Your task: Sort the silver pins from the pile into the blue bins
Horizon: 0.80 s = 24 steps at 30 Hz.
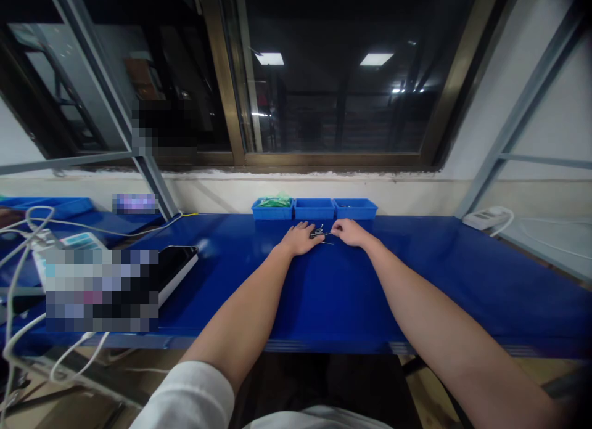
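Observation:
On the blue tabletop point(333, 293), close to the back edge, lies a little heap of thin, dark and silvery metal pieces point(318, 232), too small to name. My left hand point(300, 238) rests palm down against the heap's left side, its fingers stretched forward and apart. From the right, my right hand point(349, 232) pinches the end of a thin metal piece point(328, 233) between thumb and fingertips; its other end reaches the heap. Another thin sliver point(327, 243) lies just in front.
Behind my hands stand three blue bins: one with green plastic point(275, 201), a middle bin point(314, 208), and one with small bits point(355, 209). A white-edged black device point(178, 265) and cables lie left. A power strip point(486, 218) sits right, beside the metal frame.

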Motion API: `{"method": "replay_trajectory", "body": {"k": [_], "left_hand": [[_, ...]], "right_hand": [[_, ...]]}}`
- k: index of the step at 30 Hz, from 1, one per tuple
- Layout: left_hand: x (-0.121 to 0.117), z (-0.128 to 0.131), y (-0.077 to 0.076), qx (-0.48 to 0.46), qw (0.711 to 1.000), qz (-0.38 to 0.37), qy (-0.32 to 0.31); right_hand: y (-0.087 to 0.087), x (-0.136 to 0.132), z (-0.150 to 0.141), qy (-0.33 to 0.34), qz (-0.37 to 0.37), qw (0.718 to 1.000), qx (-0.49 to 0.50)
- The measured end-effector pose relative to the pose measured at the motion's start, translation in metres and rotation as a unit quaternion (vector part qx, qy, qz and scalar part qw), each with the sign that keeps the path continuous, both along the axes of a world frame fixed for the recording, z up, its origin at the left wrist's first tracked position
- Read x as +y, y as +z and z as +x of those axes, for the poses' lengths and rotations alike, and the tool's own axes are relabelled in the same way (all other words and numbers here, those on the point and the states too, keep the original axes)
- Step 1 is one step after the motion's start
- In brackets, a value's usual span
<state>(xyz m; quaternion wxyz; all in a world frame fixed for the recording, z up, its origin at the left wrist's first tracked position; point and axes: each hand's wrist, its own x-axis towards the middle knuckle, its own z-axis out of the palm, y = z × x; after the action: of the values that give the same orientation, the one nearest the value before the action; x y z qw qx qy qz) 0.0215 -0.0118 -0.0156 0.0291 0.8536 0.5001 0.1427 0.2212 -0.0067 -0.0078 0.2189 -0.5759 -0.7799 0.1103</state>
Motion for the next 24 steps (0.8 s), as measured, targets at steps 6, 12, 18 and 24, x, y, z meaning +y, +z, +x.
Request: {"method": "replay_trajectory", "body": {"k": [6, 12, 18, 24], "left_hand": [[-0.004, 0.005, 0.011, -0.067, 0.986, 0.118, -0.094], [-0.009, 0.007, 0.016, -0.126, 0.983, 0.096, -0.095], [-0.007, 0.008, 0.015, -0.183, 0.975, 0.088, -0.085], [-0.006, 0.006, 0.015, -0.183, 0.976, 0.089, -0.077]], "right_hand": [[0.005, -0.003, -0.008, 0.021, 0.047, 0.998, 0.039], [0.010, -0.009, -0.018, 0.013, 0.103, 0.987, 0.121], [0.007, -0.008, -0.019, 0.042, 0.035, 0.966, 0.252], [0.009, -0.010, -0.022, 0.068, -0.029, 0.907, 0.416]]}}
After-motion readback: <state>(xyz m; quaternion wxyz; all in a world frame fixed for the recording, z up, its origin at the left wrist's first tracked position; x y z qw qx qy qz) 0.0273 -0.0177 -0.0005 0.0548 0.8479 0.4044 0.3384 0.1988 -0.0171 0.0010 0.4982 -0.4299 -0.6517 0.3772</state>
